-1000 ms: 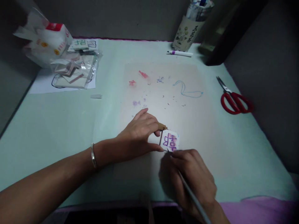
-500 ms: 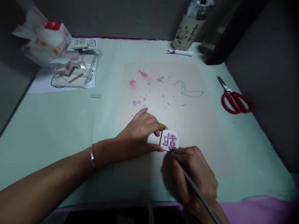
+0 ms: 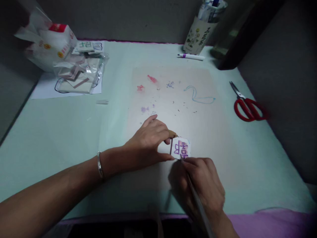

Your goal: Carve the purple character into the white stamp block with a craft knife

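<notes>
Pale-green surface [image 3: 74, 132] | near its middle, our left grip [image 3: 149, 140] pinches a small white purple-marked block [image 3: 176, 147], seemingly to steady it | our right grip [image 3: 204, 183] holds a slim grey rod-like tool [image 3: 198, 201] pen-fashion, likely for control, tip at the block

A craft nook, home or studio unclear: dark partitions [image 3: 119, 21] box in a pale green desk [image 3: 61, 132], with scissors [image 3: 241, 95] right of the right hand [image 3: 205, 181], a marker [image 3: 193, 57] and pen holder [image 3: 198, 35] beyond it, bagged blocks [image 3: 75, 84] beyond the left hand [image 3: 150, 138].
</notes>
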Motion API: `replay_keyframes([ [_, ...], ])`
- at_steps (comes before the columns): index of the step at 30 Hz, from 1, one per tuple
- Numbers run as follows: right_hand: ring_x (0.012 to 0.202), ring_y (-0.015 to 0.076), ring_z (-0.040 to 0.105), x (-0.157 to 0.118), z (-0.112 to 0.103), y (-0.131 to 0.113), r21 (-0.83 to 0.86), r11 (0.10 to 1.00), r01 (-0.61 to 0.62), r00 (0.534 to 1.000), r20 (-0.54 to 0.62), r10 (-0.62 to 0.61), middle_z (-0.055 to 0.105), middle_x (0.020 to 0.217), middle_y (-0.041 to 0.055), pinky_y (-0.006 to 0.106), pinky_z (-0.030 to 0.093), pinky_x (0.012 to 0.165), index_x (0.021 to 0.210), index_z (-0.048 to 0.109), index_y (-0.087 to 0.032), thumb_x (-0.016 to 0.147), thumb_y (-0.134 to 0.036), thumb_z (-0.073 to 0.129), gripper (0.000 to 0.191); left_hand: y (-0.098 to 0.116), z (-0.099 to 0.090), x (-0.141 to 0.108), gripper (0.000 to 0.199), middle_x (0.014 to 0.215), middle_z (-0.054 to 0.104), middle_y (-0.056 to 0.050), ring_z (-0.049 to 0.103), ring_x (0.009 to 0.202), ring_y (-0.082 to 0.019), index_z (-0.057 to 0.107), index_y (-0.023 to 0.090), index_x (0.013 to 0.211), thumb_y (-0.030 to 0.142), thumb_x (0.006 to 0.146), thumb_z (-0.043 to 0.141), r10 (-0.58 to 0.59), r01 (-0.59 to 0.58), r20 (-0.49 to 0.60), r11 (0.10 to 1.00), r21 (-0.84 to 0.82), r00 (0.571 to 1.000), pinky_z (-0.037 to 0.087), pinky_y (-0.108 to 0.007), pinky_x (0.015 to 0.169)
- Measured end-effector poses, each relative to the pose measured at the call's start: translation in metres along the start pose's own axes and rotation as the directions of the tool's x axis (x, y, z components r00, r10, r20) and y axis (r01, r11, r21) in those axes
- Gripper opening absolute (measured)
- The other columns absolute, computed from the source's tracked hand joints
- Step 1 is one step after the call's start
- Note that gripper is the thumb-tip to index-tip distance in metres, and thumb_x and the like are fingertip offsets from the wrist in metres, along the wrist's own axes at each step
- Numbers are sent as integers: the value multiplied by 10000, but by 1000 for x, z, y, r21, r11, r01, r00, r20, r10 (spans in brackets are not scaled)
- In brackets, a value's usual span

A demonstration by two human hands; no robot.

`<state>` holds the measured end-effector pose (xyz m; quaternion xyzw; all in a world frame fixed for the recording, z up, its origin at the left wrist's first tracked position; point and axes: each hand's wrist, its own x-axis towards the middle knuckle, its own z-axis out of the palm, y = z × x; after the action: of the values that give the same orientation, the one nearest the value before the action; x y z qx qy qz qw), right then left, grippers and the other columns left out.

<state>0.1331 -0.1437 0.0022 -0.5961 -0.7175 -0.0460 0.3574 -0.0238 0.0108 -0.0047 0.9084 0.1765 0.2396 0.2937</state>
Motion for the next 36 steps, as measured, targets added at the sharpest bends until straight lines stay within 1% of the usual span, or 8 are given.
replay_keyframes([
  [2, 793, 224, 565, 2, -1, 1, -31, 1000, -4, 1000, -22, 3, 679, 895, 104, 369, 504, 677, 1054, 628, -161, 901, 10, 613, 230, 1, 0, 0, 514, 941, 717, -23, 650, 996, -234, 667, 148, 1183, 347, 786, 926, -14, 14, 2, 1000, 4, 1000, 278, -619, 1260],
  [5, 807, 217, 588, 4, -6, 4, -24, 992, -121, 991, -68, 119, 663, 918, 88, 369, 509, 721, 1034, 622, -177, 913, 3, 619, 216, 1, 1, 0, 512, 934, 716, -18, 651, 993, -231, 670, 149, 1185, 342, 785, 926, -17, 17, 4, 1000, -1, 1000, 277, -619, 1263],
  [8, 810, 180, 628, 4, -14, 6, 183, 945, -269, 960, -22, 278, 654, 914, 49, 314, 508, 700, 1024, 612, -198, 950, -16, 599, 197, 1, 1, 0, 525, 925, 713, -13, 652, 997, -231, 668, 147, 1196, 329, 779, 930, -6, 6, -7, 1000, -7, 1000, 276, -623, 1265],
  [12, 839, 153, 654, 4, -19, 6, 339, 874, -347, 936, 62, 347, 648, 881, 17, 275, 507, 713, 966, 607, -217, 990, -70, 581, 151, 0, 2, 0, 526, 925, 711, -14, 653, 1000, -227, 668, 142, 1190, 320, 774, 936, -5, 5, -17, 1000, -9, 1000, 270, -613, 1273],
  [22, 778, 113, 638, 9, -18, 7, 301, 897, -322, 946, 135, 295, 655, 879, 9, 242, 489, 683, 952, 589, -215, 1004, -79, 560, 148, -1, 1, -1, 510, 940, 719, -23, 657, 1011, -236, 657, 150, 1209, 328, 804, 912, 15, -15, -7, 1000, -5, 1000, 278, -626, 1264],
  [27, 788, 151, 619, 6, -13, 4, 206, 952, -226, 972, 119, 204, 643, 878, 35, 283, 497, 684, 1018, 595, -201, 989, -28, 570, 177, -1, 0, -1, 516, 946, 726, -27, 658, 1023, -239, 654, 145, 1225, 331, 814, 905, 20, -20, -3, 1000, -9, 1000, 267, -628, 1269],
  [32, 823, 188, 618, 3, -10, 4, 195, 973, -119, 991, 87, 104, 666, 927, 83, 325, 522, 706, 1066, 616, -172, 943, 10, 632, 220, -1, -1, 0, 493, 935, 727, -21, 662, 1016, -237, 659, 165, 1216, 349, 824, 894, 13, -13, 7, 1000, -7, 1000, 275, -629, 1263],
  [36, 825, 184, 647, 1, -11, 3, 188, 966, -175, 984, 66, 166, 688, 936, 70, 317, 530, 699, 1063, 632, -189, 963, -19, 631, 197, -2, 1, 0, 497, 933, 724, -22, 659, 1006, -235, 667, 150, 1201, 339, 809, 907, 6, -6, -8, 1000, -12, 1000, 267, -619, 1268],
])
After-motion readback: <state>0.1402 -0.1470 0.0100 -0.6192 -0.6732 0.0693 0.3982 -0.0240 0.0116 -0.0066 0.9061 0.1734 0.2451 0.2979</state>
